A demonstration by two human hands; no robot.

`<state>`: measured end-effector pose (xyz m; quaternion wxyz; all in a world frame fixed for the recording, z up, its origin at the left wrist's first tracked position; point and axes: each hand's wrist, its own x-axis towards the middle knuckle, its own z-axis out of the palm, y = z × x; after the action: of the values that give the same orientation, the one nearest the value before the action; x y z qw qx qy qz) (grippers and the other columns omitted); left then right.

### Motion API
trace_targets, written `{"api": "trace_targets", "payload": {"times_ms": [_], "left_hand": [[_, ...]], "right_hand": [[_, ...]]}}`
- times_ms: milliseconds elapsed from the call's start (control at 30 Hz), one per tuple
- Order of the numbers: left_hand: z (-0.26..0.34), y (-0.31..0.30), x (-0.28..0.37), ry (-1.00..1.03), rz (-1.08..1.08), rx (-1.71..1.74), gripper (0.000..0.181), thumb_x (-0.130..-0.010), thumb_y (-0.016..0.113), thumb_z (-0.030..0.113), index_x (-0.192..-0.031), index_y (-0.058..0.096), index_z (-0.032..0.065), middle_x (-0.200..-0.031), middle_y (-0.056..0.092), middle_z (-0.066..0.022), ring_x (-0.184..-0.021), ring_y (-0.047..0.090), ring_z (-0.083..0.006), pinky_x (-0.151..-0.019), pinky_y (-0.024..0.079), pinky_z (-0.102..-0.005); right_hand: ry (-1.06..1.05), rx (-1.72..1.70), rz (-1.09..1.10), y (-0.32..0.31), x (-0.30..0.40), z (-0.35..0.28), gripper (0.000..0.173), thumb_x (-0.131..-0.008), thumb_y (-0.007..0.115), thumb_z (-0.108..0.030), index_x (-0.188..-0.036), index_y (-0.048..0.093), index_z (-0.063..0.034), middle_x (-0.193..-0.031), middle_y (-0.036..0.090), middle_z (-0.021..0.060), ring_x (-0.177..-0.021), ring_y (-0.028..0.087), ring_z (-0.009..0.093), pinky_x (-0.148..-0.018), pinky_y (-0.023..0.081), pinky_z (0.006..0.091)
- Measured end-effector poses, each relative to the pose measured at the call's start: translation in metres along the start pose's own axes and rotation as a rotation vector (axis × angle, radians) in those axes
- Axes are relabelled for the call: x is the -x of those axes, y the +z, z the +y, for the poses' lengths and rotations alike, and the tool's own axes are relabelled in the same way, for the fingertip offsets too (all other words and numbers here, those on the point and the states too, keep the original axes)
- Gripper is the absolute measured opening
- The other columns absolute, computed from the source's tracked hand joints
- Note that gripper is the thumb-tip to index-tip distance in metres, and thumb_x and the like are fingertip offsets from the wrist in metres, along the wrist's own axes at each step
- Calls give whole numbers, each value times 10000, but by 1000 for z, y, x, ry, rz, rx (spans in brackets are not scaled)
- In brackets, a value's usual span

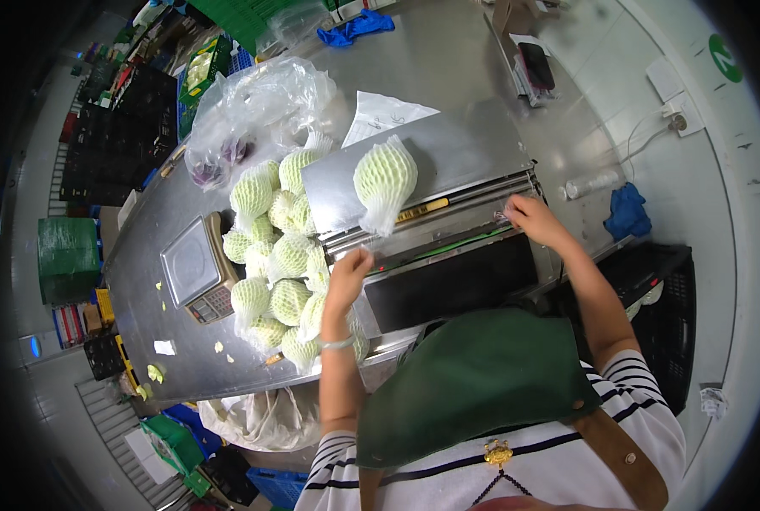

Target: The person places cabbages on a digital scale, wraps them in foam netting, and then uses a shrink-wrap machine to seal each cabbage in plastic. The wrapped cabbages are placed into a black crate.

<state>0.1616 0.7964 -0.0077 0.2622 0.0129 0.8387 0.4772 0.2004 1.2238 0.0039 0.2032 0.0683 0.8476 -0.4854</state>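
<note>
My left hand (349, 278) is closed at the left end of a film-wrapping machine (418, 246), pinching what looks like clear plastic film. At the machine's right end, my right hand (536, 218) grips a crinkled bit of clear film (501, 216). Between and beyond my hands, a pale green round vegetable in a white foam net (385, 171) lies on the machine's metal plate (475, 144). To the left, several more netted vegetables (288, 255) are heaped close to my left hand. The black panel (450, 284) of the machine is nearest my apron.
A weighing scale (191, 262) stands left of the heap. Behind it lies a clear plastic bag (271, 96) with purple vegetables inside. A paper sheet with handwriting (380, 116), blue gloves (354, 28) and a phone (536, 65) are farther back. A black crate (667, 332) stands at right.
</note>
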Motion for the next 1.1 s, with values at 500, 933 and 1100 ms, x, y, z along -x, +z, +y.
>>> {"api": "trace_targets", "payload": {"times_ms": [500,933,1100], "left_hand": [[36,4,-159,88,302,164,171,-1043,513,216,-1081,506,49,-1319,609,-207,-1330,495,-259,-1149,352,-373],[99,15,-87,252,-71,466,895,-675,897,163,-1427,447,-21,-1296,619,-145,-1192,598,-262,-1032,471,-365],[111,20,2,-86,-362,630,727,-833,811,244,-1409,466,-36,-1272,625,-142,-1158,616,-219,-993,504,-359]], "right_hand": [[-318,-78,213,58,-187,-71,219,-1007,550,-229,-1040,501,-18,-967,639,205,-878,614,390,-770,474,438],[-12,-319,-129,24,-97,-110,607,-904,703,-502,-1186,600,25,-1106,682,174,-1038,643,233,-903,492,342],[-120,-14,-388,5,5,-117,711,-802,802,-516,-1150,587,65,-1097,696,202,-995,682,282,-876,525,367]]}}
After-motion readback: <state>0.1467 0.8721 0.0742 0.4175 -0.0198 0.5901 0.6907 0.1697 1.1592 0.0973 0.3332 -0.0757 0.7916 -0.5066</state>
